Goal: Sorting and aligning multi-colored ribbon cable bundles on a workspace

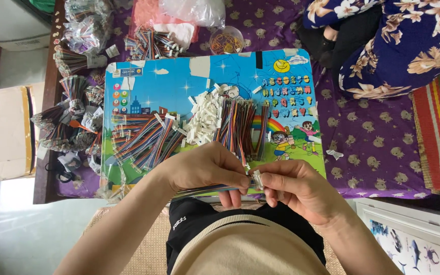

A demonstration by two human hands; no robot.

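Note:
My left hand (pixel 207 170) pinches a flat multicoloured ribbon cable (pixel 199 191) near its end; the cable trails left under my palm. My right hand (pixel 294 186) holds a small white plastic connector (pixel 256 179) at the cable's tip, fingertips of both hands almost touching. Just beyond my hands, on a colourful cartoon play board (pixel 179 86), lie a pile of white connectors (pixel 203 119), a bundle of ribbon cables (pixel 240 127) to its right and a looser heap of cables (pixel 143 140) to its left.
Bagged and bundled cables (pixel 72 122) crowd the left edge of the purple cloth (pixel 373 153). A cup of rubber bands (pixel 226 42) and plastic bags (pixel 189 10) lie beyond the board. A person in floral clothing (pixel 398 46) sits at the upper right.

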